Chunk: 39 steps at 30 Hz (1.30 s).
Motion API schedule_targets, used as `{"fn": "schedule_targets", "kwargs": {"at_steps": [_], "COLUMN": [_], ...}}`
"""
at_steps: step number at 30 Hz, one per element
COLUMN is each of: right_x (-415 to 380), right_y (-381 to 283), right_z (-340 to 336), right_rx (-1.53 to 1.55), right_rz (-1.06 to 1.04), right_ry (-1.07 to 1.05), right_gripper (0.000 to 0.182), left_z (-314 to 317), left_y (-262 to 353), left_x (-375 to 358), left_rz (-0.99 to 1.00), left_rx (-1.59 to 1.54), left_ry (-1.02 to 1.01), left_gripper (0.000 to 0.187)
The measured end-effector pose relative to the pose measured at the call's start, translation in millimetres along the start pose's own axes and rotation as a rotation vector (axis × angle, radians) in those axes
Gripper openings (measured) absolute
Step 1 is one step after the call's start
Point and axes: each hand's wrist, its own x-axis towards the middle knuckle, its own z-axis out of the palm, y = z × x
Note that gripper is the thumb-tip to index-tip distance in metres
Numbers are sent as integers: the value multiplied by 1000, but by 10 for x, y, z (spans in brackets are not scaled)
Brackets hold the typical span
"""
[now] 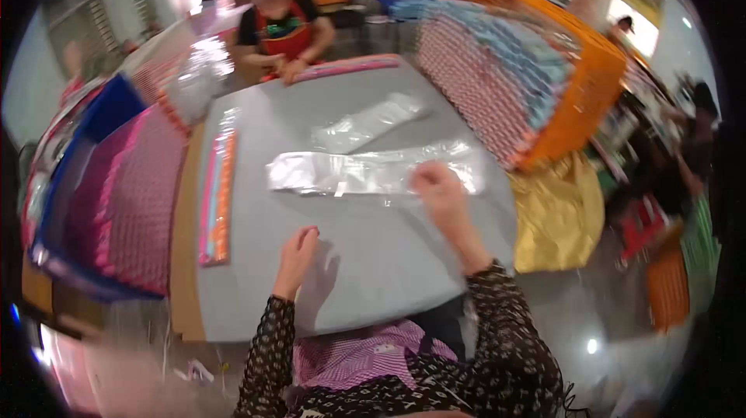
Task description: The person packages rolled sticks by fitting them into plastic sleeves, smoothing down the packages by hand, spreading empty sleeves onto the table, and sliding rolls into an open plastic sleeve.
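A clear plastic sleeve (373,172) lies flat across the middle of the grey surface (365,262), apparently empty. The right hand (439,194) rests on its near edge, fingers curled, though blur hides whether they pinch the film. The left hand (297,256) rests loosely open on bare surface. One filled pink packet (217,194) lies finished at left; a second sleeve (367,124) waits beyond.

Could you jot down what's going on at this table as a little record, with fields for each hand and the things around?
Left hand: rests on the grey table, holds nothing
Right hand: on the long clear plastic bags
Second bag pile: further back, crumpled
Packed strip: lies along the table's left edge
Orange crate: right, stacked with packets
Co-worker: across the table, red apron
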Motion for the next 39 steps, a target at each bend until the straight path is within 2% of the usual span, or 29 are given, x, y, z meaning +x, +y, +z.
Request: {"fn": "schedule_targets", "kwargs": {"at_steps": [1, 3, 4, 6, 10, 11, 14, 16, 17, 19, 21, 22, 24, 26, 28, 33, 34, 36, 38, 39], "right_x": [-132, -408, -540, -782, -1079, -1088, -1173, -1215, -1225, -1224, -1187, -1182, -1179, -1200, -1245, -1286, -1278, -1254, -1256, -1261], "right_y": [94, -2, -9, -29, -2, -15, 3, 14, -1, -29, -34, -13, 31, 3, 50, 136, 132, 81, 63, 59], "right_z": [107, 346, 463, 637, 763, 721, 777, 796, 789, 764, 712, 699, 661, 668, 686, 627, 619, 600, 574, 555], "right_rx": [-52, 4, 3, 11, -18, 29, 116, 171, 187, 223, 355, 373, 594, 699, 551, 440, 453, 648, 693, 723], "right_rz": [-67, -41, -14, -106, -112, -63, 95, 201, 206, 217, 231, 237, 534, 606, 530, 341, 342, 440, 447, 450], "right_ry": [-39, -125, -183, -234, -226, -253, -300, -331, -347, -392, -563, -584, -614, -596, -431, -357, -371, -217, -207, -183], "right_gripper": [3, 4, 5, 8, 12, 13, 16, 17, 17, 18, 14, 14, 8, 4, 6, 6, 6, 7, 9, 11], "left_z": [135, 325, 386, 511, 428, 438, 410, 368, 342, 286, 266, 265, 283, 288, 325, 395, 397, 392, 353, 363], "left_y": [123, 306, 396, 508, 302, 330, 466, 451, 417, 322, 278, 261, 248, 268, 279, 310, 328, 230, 278, 252], "left_x": [-119, -346, -422, -567, -632, -694, -824, -843, -850, -840, -851, -860, -876, -908, -936, -998, -1006, -982, -977, -975], "left_rz": [2, 75, 62, 92, 37, 12, -114, -10, -43, -6, -20, -17, 13, 2, 2, 95, 114, 97, 145, 105], "left_rx": [-4, -227, -233, -454, -371, -366, -465, -362, -356, -274, -259, -247, -191, -290, -233, -147, -110, -138, 67, 3], "left_ry": [-78, -225, -264, -244, -249, -238, -39, -65, -29, -89, -65, -78, -72, -136, -102, -50, -63, -45, -38, -17], "left_gripper": [29, 27, 27, 27, 24, 24, 19, 16, 16, 15, 12, 10, 7, 8, 6, 16, 17, 18, 15, 12]}}
